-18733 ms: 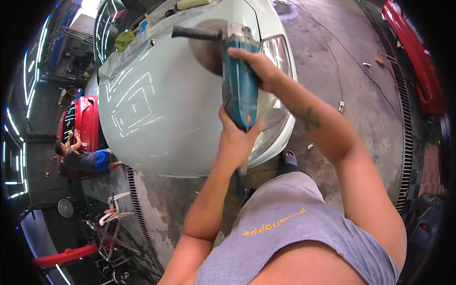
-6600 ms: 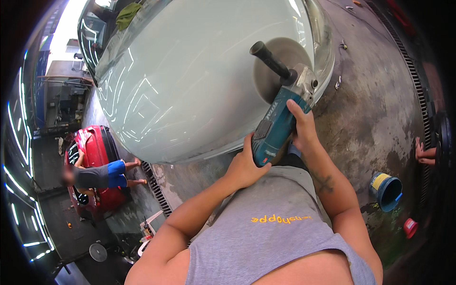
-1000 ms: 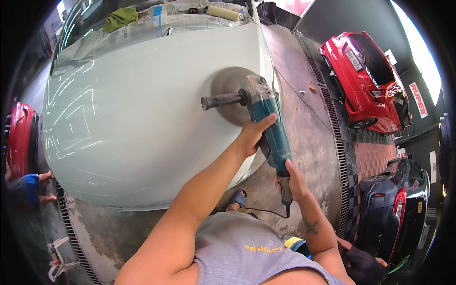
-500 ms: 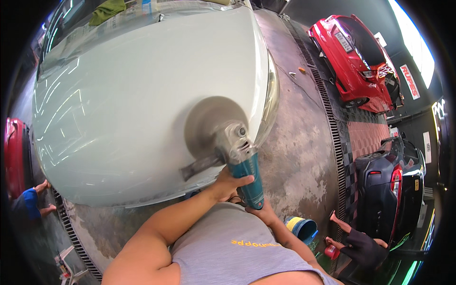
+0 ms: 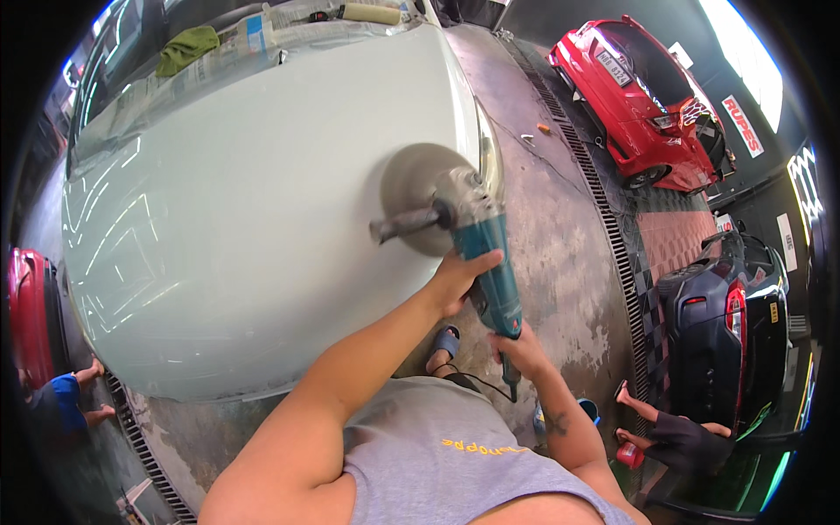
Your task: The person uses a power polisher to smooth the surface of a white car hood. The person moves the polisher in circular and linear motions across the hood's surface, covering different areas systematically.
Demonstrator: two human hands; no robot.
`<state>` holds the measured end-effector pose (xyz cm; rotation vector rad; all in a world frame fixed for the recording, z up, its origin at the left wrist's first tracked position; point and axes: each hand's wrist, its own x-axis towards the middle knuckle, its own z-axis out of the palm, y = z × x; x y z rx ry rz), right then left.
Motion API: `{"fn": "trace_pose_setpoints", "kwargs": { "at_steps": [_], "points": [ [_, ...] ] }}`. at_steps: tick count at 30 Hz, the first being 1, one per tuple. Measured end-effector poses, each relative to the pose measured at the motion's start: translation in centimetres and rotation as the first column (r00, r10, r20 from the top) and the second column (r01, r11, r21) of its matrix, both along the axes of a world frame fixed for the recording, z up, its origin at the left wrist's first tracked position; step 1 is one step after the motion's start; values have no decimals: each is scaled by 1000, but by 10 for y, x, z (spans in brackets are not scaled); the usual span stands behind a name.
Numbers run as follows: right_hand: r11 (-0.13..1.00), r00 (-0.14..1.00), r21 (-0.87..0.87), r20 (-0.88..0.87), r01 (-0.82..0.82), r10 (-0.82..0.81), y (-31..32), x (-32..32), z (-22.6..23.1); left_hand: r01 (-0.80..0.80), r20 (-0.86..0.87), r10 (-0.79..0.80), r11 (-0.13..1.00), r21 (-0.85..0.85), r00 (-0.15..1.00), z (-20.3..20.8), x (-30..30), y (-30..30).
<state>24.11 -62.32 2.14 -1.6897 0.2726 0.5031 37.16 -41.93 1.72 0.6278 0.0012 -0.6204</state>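
Observation:
A teal rotary polisher [image 5: 497, 255] with a metal head is in both my hands. My left hand [image 5: 458, 280] wraps round the front of its body, behind the head. Around the rear end my right hand [image 5: 525, 353] is closed, with a cord trailing below it. The round pad [image 5: 411, 188] is blurred and lies against the right edge of a white car hood [image 5: 236, 227], close to the headlight. A dark side handle [image 5: 402, 227] sticks out to the left, with no hand on it.
Taped masking sheets [image 5: 289, 44] with a green cloth [image 5: 188, 50] cover the hood's far edge. A floor drain [image 5: 604, 210] runs along the right, past a red car [image 5: 643, 101] and a dark car [image 5: 709, 332]. Two other people [image 5: 687, 442] [image 5: 66, 398] are partly visible at the sides.
The polisher has moved farther away and to the right, toward the headlight. My arms reach out farther, and my right hand now shows on the rear end. A sandalled foot has come into view.

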Motion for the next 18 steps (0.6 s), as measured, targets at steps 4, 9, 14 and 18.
{"fn": "trace_pose_setpoints", "kwargs": {
  "at_steps": [4, 9, 14, 18],
  "points": [
    [973, 980, -123, 10, -196, 199, 12, -13, 23, -63, 9, 63, 998, 16, 998, -12, -58, 25],
    [842, 842, -272, 157, -465, 516, -5, 14, -3, -219, 24, 218, 975, 39, 976, -36, -86, 39],
    [738, 710, -174, 202, -652, 674, -38, 110, 28, -430, 147, 425, 903, -3, 893, -11, -17, 13],
    [709, 568, -208, 468, -674, 677, -87, 206, 24, -527, 122, 526, 850, -23, 842, 2, 72, -41]
  ]
}}
